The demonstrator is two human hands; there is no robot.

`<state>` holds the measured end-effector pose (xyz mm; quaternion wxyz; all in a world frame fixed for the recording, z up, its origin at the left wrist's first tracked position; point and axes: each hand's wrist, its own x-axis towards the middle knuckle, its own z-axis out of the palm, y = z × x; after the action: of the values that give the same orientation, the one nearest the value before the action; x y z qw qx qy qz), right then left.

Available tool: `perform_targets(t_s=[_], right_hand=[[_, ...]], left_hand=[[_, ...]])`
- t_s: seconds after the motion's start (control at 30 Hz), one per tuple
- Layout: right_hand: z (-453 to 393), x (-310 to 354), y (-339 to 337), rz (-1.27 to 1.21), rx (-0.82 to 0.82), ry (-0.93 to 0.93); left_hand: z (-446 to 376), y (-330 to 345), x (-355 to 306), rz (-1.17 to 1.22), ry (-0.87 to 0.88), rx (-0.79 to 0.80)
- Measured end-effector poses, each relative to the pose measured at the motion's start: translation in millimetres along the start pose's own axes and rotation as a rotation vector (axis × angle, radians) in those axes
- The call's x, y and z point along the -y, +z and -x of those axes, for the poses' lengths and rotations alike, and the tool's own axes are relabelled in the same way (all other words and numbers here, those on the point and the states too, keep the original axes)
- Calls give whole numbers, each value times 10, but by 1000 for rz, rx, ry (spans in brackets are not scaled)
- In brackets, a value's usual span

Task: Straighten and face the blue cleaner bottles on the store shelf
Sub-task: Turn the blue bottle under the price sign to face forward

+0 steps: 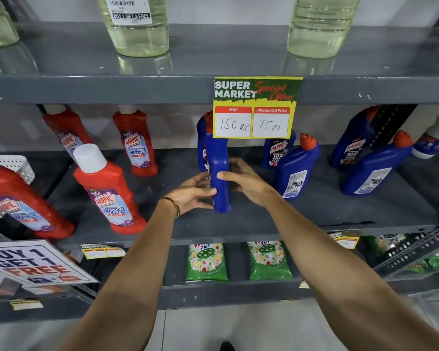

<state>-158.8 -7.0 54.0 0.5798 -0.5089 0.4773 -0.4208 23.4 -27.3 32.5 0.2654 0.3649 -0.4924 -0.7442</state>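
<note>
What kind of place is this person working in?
Most likely a supermarket aisle for cleaning goods: a price tag reading "Super Market" hangs on the grey shelf, beside rows of red cleaner bottles and a "Buy 1 Get 1 Free" sign.

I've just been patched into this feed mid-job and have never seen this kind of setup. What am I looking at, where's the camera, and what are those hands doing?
There is no machine: a person works with bare hands. The single picture comes from a camera worn on the head, looking forward and down at a grey store shelf. The left hand and the right hand grip one blue bottle from both sides, its narrow edge toward us. Behind it stands another blue bottle. To the right, two blue bottles show their back labels, so they are not faced yet. Red bottles stand on the left. A yellow price tag hangs above.
</note>
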Motion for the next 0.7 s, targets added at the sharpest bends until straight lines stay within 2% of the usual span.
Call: perform_targets(t_s=[0.27,0.37,0.5,0.7], right_hand=[[-33,-71,15,20,-18,-47],[-46,-66,-21,58,-56,-81],[-52,-78,-56,69,-102,-95],[-84,-175,-134,108,-124,-83]], left_hand=[[-68,205,2,-228,-16,-296],[-98,246,31,-258,80,-464],[-125,232,36,-409,163,-655],[-160,189,39,-470,132,-677]])
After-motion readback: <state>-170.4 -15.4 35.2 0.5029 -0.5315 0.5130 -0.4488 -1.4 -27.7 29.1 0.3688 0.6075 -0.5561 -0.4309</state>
